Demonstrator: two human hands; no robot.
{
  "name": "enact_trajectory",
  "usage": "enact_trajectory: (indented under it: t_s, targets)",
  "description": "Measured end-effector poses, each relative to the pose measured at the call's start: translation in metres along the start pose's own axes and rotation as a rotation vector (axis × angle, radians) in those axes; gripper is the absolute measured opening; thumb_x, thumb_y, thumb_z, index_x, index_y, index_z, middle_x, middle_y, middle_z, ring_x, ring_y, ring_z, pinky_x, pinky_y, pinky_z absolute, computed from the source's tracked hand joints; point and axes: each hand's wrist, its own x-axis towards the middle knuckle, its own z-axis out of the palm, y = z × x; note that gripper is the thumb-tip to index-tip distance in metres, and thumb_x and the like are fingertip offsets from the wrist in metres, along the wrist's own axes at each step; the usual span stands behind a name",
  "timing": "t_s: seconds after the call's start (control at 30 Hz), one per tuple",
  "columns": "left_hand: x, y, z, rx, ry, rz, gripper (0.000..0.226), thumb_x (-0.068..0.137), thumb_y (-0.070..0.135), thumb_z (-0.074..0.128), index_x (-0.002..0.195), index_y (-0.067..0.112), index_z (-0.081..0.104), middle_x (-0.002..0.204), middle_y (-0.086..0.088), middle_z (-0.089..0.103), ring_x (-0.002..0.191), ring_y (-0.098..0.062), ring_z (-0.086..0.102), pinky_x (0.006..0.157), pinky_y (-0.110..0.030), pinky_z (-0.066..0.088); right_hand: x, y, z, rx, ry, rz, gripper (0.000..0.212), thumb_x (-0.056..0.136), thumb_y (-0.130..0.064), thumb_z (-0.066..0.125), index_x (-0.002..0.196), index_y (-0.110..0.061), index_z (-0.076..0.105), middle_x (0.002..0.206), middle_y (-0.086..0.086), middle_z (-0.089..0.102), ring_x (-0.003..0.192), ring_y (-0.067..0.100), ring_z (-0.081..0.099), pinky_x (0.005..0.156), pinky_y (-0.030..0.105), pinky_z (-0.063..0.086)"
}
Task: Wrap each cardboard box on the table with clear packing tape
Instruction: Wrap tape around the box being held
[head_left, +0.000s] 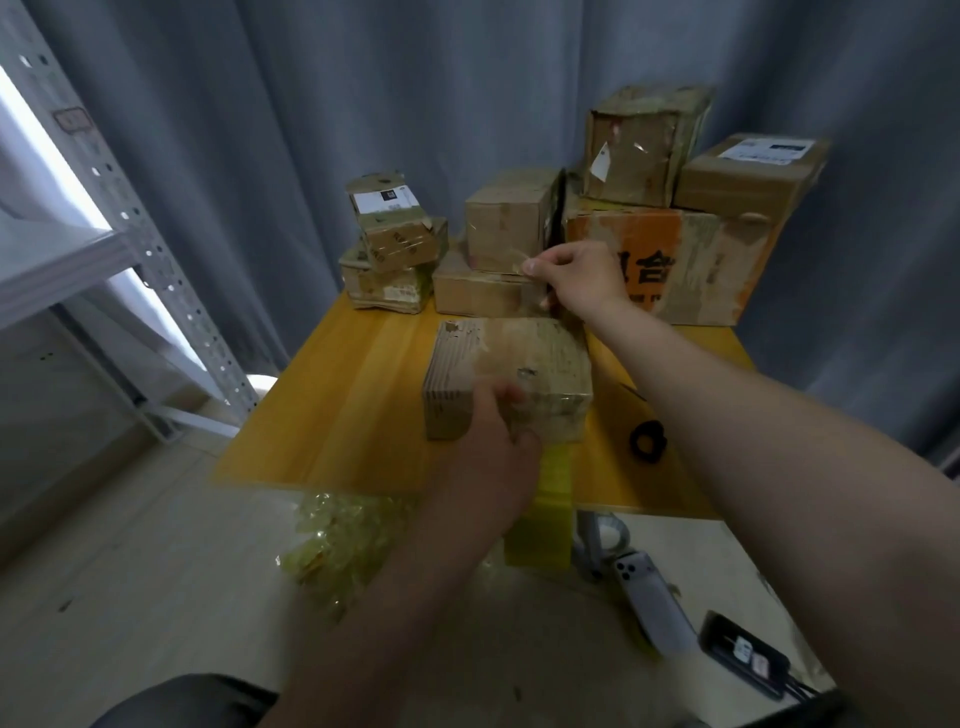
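A flat cardboard box (506, 371), worn and shiny with tape, lies on the yellow table (332, 415) in front of me. My left hand (496, 441) holds its near edge, thumb on top and fingers curled against the front face. My right hand (576, 278) is raised above the box's far side and pinches the end of a strip of clear tape (511, 257) that stretches left in the air. Behind stand several more cardboard boxes: a small stack (392, 249) at the left, two stacked boxes (506, 223) in the middle, and a big orange-printed box (670, 262) at the right.
A black tape ring (647, 439) lies on the table right of the box. Crumpled clear tape (343, 540) lies on the floor below the table's front edge, next to a yellow block (543, 530), a tape roll (605, 535), a phone (657, 603) and a black device (743, 657). A metal shelf (130, 218) stands at the left.
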Motion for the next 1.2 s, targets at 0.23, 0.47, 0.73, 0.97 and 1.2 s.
enact_trajectory:
  t_s: [0.23, 0.47, 0.73, 0.97, 1.2]
  targets:
    - [-0.004, -0.001, -0.003, 0.162, 0.044, 0.064, 0.027, 0.108, 0.028, 0.042, 0.127, 0.044, 0.033, 0.084, -0.001, 0.064, 0.068, -0.022, 0.063, 0.063, -0.039, 0.053, 0.011, 0.008, 0.001, 0.1, -0.05, 0.05, 0.012, 0.088, -0.036, 0.081, 0.093, -0.024, 0.081, 0.1, -0.009, 0.077, 0.106, 0.013, 0.069, 0.102, 0.034, 0.053]
    - [0.007, -0.004, -0.005, 0.276, -0.01, 0.046, 0.039, 0.11, 0.033, 0.036, 0.143, 0.053, 0.03, 0.087, 0.009, 0.06, 0.065, -0.014, 0.059, 0.055, -0.03, 0.044, 0.013, 0.026, -0.001, 0.095, -0.029, 0.087, 0.018, 0.091, -0.031, 0.079, 0.101, -0.017, 0.082, 0.091, -0.013, 0.069, 0.085, -0.003, 0.059, 0.083, 0.018, 0.048]
    - [0.011, -0.009, -0.015, 0.435, -0.121, 0.013, 0.058, 0.111, 0.037, 0.03, 0.157, 0.053, -0.002, 0.093, 0.002, 0.061, 0.063, -0.015, 0.057, 0.052, -0.028, 0.04, 0.016, 0.032, 0.002, -0.038, -0.146, 0.2, 0.026, 0.08, -0.035, 0.089, 0.097, -0.017, 0.083, 0.104, 0.002, 0.078, 0.102, 0.017, 0.071, 0.099, 0.037, 0.057]
    - [0.007, -0.016, -0.026, 0.53, -0.224, 0.009, 0.064, 0.11, 0.034, 0.032, 0.148, 0.069, -0.006, 0.091, 0.0, 0.057, 0.059, -0.013, 0.053, 0.047, -0.024, 0.038, -0.003, 0.037, -0.014, -0.061, -0.331, 0.351, 0.017, 0.09, -0.026, 0.081, 0.093, -0.011, 0.077, 0.062, 0.008, 0.071, 0.039, 0.014, 0.056, 0.038, 0.018, 0.042]
    - [-0.004, -0.016, -0.053, 0.519, -0.318, -0.042, 0.059, 0.108, 0.042, 0.035, 0.144, 0.074, 0.001, 0.14, -0.003, 0.054, 0.097, -0.027, 0.069, 0.084, -0.044, 0.061, -0.019, 0.037, -0.017, -0.277, -0.381, 0.272, 0.032, 0.089, -0.043, 0.078, 0.09, -0.011, 0.076, 0.065, -0.003, 0.069, 0.052, 0.009, 0.058, 0.046, 0.022, 0.041]
